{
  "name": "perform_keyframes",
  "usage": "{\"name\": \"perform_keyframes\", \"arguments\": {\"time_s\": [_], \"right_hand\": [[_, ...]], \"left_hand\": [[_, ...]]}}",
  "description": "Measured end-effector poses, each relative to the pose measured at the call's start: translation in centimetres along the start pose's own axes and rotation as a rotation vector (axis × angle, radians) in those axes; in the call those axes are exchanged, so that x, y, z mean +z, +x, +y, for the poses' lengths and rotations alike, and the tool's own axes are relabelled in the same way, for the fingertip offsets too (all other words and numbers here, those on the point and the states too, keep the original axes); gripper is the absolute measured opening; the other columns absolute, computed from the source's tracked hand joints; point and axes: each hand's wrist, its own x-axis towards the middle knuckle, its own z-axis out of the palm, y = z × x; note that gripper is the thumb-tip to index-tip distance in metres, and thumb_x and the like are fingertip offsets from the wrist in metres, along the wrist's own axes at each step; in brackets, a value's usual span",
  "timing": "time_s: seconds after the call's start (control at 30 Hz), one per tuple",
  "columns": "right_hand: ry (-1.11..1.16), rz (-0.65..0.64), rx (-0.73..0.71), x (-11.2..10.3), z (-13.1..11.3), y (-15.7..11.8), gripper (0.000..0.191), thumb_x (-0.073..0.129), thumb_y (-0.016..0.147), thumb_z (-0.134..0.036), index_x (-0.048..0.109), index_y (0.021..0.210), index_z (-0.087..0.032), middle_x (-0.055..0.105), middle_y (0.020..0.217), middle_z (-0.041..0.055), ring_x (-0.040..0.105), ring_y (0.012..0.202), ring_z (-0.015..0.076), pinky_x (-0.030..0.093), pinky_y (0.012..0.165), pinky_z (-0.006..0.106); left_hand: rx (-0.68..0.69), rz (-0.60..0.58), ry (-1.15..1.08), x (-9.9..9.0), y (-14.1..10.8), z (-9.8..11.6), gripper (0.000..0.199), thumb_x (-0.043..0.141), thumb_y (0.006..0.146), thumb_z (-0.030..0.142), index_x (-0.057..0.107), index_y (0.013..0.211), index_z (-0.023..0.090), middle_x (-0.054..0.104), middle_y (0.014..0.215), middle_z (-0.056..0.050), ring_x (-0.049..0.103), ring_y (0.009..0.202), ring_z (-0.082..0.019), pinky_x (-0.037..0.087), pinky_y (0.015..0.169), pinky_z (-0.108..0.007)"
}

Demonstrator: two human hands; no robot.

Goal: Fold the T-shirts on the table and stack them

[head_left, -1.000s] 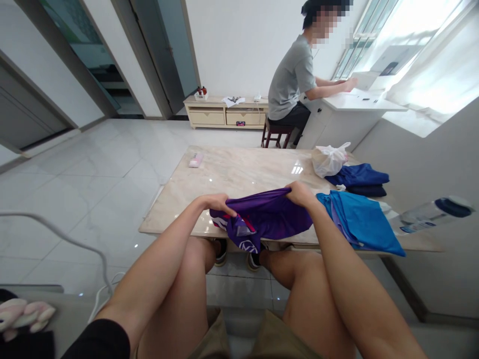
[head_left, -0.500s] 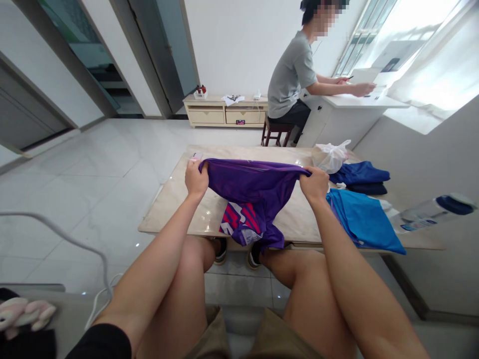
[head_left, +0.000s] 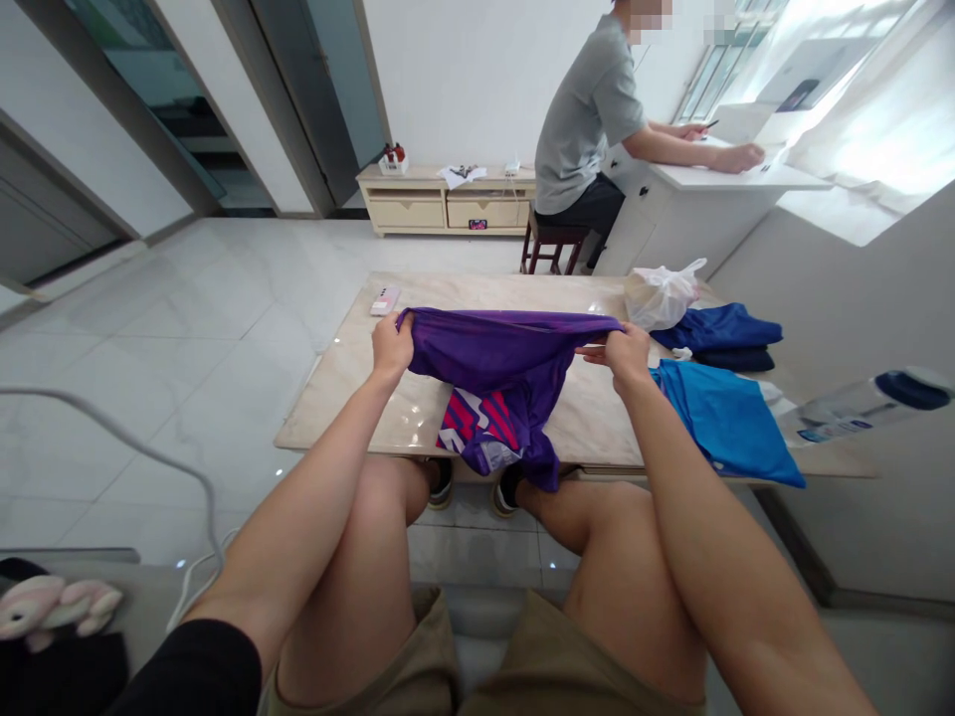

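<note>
A purple garment [head_left: 484,353], likely a jersey, is stretched sideways between my two hands above the marble-topped table [head_left: 335,398]. My left hand [head_left: 392,344] is closed on its left upper corner. At the opposite corner my right hand [head_left: 627,353] pinches the cloth between thumb and forefinger, with other fingers extended behind it. The garment's lower part, with a red and white pattern [head_left: 481,423], hangs down to the table's near edge, and a purple flap droops over that edge. Just beyond my left hand lies a pink phone [head_left: 385,300].
Right of my right hand lie folded bright blue clothing [head_left: 723,418], darker blue clothing [head_left: 727,328], a white plastic bag [head_left: 664,293] and a clear bottle [head_left: 865,406]. A person [head_left: 589,109] sits on a stool at a white desk [head_left: 738,179]. A low cabinet [head_left: 418,211] stands against the wall.
Some fingers of my right hand have opened out while its pinch stays on the cloth. The purple garment's upper edge is pulled slightly wider. The seated person's arm has shifted on the desk.
</note>
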Motion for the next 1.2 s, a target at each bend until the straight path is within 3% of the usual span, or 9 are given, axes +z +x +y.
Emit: {"name": "perform_keyframes", "arguments": {"time_s": [0.13, 0.27, 0.47, 0.53, 0.8, 0.9, 0.97, 1.03, 1.2], "right_hand": [[-0.018, -0.104, 0.014, 0.6, 0.7, 0.8, 0.033, 0.053, 0.083, -0.022, 0.062, 0.115, -0.019, 0.078, 0.104, 0.0139, 0.082, 0.088, 0.0248, 0.068, 0.075, 0.036], [-0.163, 0.083, -0.257, 1.5, 2.2, 1.8, 0.075, 0.058, 0.084, -0.022, 0.039, 0.156, -0.021, 0.056, 0.157, 0.0203, 0.066, 0.137, 0.0284, 0.060, 0.109, 0.047], [-0.575, -0.267, -0.492, 2.0, 4.2, 0.7, 0.067, 0.066, 0.088, -0.026, 0.051, 0.153, -0.015, 0.059, 0.151, 0.0236, 0.072, 0.116, 0.0316, 0.058, 0.109, 0.053], [-0.658, -0.379, -0.522, 2.1, 4.4, -0.1, 0.058, 0.066, 0.091, -0.026, 0.059, 0.147, -0.013, 0.067, 0.141, 0.0226, 0.074, 0.107, 0.0297, 0.060, 0.106, 0.051], [-0.889, -0.893, -0.417, 2.1, 5.2, -3.0, 0.015, 0.073, 0.093, -0.024, 0.081, 0.105, -0.019, 0.083, 0.110, 0.0119, 0.077, 0.101, 0.0288, 0.059, 0.096, 0.038], [-0.788, -1.038, -0.387, 2.8, 5.9, -4.0, 0.039, 0.084, 0.085, -0.037, 0.079, 0.120, -0.020, 0.081, 0.123, 0.0119, 0.076, 0.109, 0.0308, 0.058, 0.099, 0.039], [-0.661, -1.039, -0.423, 3.6, 5.9, -4.5, 0.056, 0.089, 0.079, -0.042, 0.075, 0.129, -0.020, 0.080, 0.127, 0.0109, 0.074, 0.110, 0.0309, 0.057, 0.099, 0.039], [-0.565, -1.010, -0.459, 4.5, 5.6, -4.6, 0.040, 0.082, 0.082, -0.039, 0.078, 0.116, -0.019, 0.082, 0.109, 0.0069, 0.073, 0.098, 0.0282, 0.056, 0.091, 0.037], [-0.365, -0.806, -0.523, 5.6, 3.8, -4.6, 0.021, 0.060, 0.084, -0.035, 0.072, 0.081, -0.018, 0.073, 0.078, 0.0013, 0.062, 0.077, 0.0209, 0.048, 0.075, 0.031]], "left_hand": [[-0.027, -0.143, 0.117, 0.2, -0.2, -0.4, 0.015, 0.058, 0.098, 0.024, 0.070, 0.106, 0.020, 0.077, 0.108, -0.013, 0.072, 0.104, -0.030, 0.055, 0.102, -0.044], [0.115, -0.201, 0.374, 0.8, -1.7, 1.0, 0.048, 0.073, 0.087, 0.018, 0.061, 0.134, 0.019, 0.066, 0.138, -0.018, 0.063, 0.130, -0.033, 0.050, 0.113, -0.046], [0.326, -1.118, 0.627, 3.8, -7.6, 3.8, 0.037, 0.084, 0.083, 0.054, 0.074, 0.103, 0.025, 0.080, 0.109, -0.008, 0.074, 0.105, -0.030, 0.056, 0.088, -0.035], [0.338, -1.259, 0.736, 5.1, -9.9, 4.1, 0.047, 0.090, 0.073, 0.063, 0.077, 0.095, 0.024, 0.082, 0.105, -0.012, 0.076, 0.105, -0.035, 0.056, 0.086, -0.036], [0.333, -1.163, 0.706, 7.3, -10.0, 4.1, 0.016, 0.071, 0.087, 0.022, 0.077, 0.101, 0.021, 0.081, 0.106, -0.015, 0.076, 0.102, -0.031, 0.055, 0.088, -0.036], [0.354, -1.023, 0.355, 7.3, -7.9, 4.5, 0.019, 0.056, 0.096, 0.021, 0.067, 0.111, 0.022, 0.078, 0.107, -0.008, 0.072, 0.098, -0.023, 0.055, 0.087, -0.033], [0.339, -0.915, -0.040, 7.4, -7.0, 4.9, 0.013, 0.054, 0.098, 0.023, 0.062, 0.108, 0.021, 0.074, 0.101, -0.005, 0.069, 0.094, -0.020, 0.055, 0.087, -0.031], [0.296, -0.817, -0.336, 7.6, -6.5, 5.3, 0.012, 0.058, 0.098, 0.029, 0.058, 0.107, 0.022, 0.072, 0.102, -0.005, 0.069, 0.095, -0.019, 0.055, 0.088, -0.032], [0.069, -0.618, -0.396, 7.8, -6.7, 5.4, 0.073, 0.091, 0.077, 0.048, 0.051, 0.131, 0.021, 0.065, 0.124, -0.011, 0.068, 0.105, -0.023, 0.057, 0.094, -0.039]]}}
